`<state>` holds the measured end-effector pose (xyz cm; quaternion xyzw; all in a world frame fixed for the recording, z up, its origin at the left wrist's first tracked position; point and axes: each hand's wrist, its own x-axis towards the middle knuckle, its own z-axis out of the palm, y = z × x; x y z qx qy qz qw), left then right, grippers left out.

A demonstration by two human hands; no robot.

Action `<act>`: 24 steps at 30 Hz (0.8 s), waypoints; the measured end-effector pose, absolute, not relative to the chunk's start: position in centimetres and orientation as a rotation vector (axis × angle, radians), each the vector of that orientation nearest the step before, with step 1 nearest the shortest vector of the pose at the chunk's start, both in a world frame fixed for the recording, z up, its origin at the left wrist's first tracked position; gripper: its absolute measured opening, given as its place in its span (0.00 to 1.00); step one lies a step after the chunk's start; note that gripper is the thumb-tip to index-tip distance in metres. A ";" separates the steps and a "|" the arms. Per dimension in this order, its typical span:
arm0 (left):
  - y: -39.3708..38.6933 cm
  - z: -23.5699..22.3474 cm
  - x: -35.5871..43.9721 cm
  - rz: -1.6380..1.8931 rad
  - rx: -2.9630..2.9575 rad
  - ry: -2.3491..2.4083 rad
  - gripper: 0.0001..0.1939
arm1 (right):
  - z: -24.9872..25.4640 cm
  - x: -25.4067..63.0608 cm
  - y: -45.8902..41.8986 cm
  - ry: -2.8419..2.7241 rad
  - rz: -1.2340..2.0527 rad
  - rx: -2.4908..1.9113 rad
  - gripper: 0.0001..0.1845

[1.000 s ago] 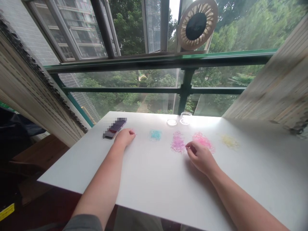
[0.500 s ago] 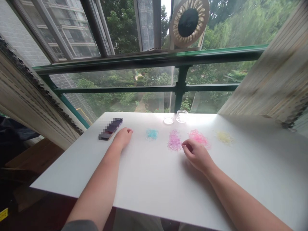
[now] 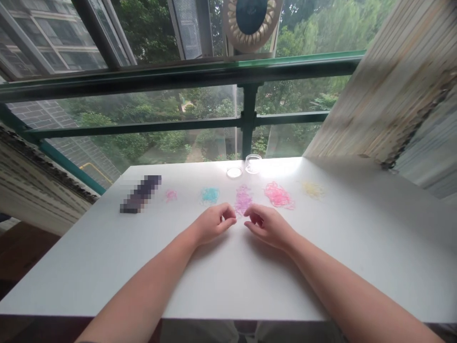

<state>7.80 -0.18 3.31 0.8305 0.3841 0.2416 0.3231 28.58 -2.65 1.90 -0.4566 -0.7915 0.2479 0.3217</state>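
Note:
Both my hands rest on the white table (image 3: 321, 267), close together in the middle. My left hand (image 3: 213, 223) has its fingers curled into a loose pinch; what is in them is too small to see. My right hand (image 3: 267, 225) is curled the same way, fingertips facing the left hand. Just beyond them lies a purple pile of tiny loops (image 3: 243, 199). Other piles lie in a row: a small pink one (image 3: 170, 195), a teal one (image 3: 210, 194), a larger pink one (image 3: 278, 195) and a yellow one (image 3: 313, 189).
A dark phone (image 3: 140, 194) lies at the left of the row. A small clear dish (image 3: 253, 163) and its lid (image 3: 234, 172) stand at the far edge by the window rail. A round fan (image 3: 250, 19) sits on the sill above.
My left hand has come from beside the phone to the middle, uncovering the small pink pile. My right hand has drawn back from the purple pile towards the left hand.

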 end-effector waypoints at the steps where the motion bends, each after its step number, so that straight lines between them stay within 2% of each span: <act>1: -0.1 3.3 7.7 0.641 2.177 1.014 0.05 | 1.9 28.5 -2.7 -2.086 0.654 -1.196 0.05; 14: -0.2 3.4 7.5 0.612 2.197 0.988 0.05 | 1.9 28.0 -2.9 -2.126 0.714 -1.160 0.02; 20: -0.2 3.3 7.5 0.612 2.215 0.973 0.05 | 2.0 27.8 -3.0 -2.033 0.767 -1.170 0.06; 24: -0.2 3.1 7.4 0.612 2.230 0.963 0.05 | 2.1 27.6 -3.1 -2.073 0.769 -1.174 0.01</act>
